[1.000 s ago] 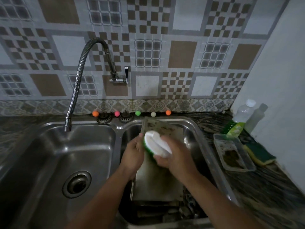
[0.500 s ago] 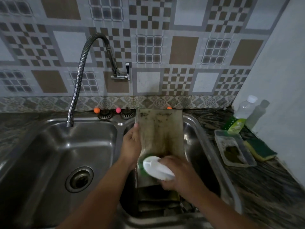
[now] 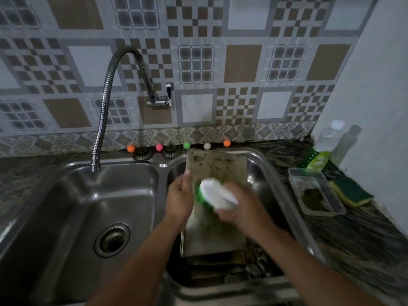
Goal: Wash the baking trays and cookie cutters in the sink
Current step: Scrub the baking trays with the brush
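A long, stained metal baking tray (image 3: 218, 166) leans in the right basin of the double sink (image 3: 262, 164), its far end against the back rim. My left hand (image 3: 180, 198) grips the tray's left edge. My right hand (image 3: 240, 205) is closed on a white scrub brush with green bristles (image 3: 215, 193), pressed on the middle of the tray. More dark trays and small metal pieces (image 3: 223, 268) lie at the bottom of that basin, partly hidden.
The left basin (image 3: 88, 206) has a drain (image 3: 112, 239), with the flexible faucet (image 3: 103, 102) hanging over its back rim. On the right counter sit a dirty clear tray (image 3: 315, 191), a green-yellow sponge (image 3: 351, 191) and a soap bottle (image 3: 321, 149). Coloured balls (image 3: 186, 145) line the back edge.
The brush and my right hand have moved from the tray's near end back up to its middle. The tray's far end has dropped from upright toward the back rim.
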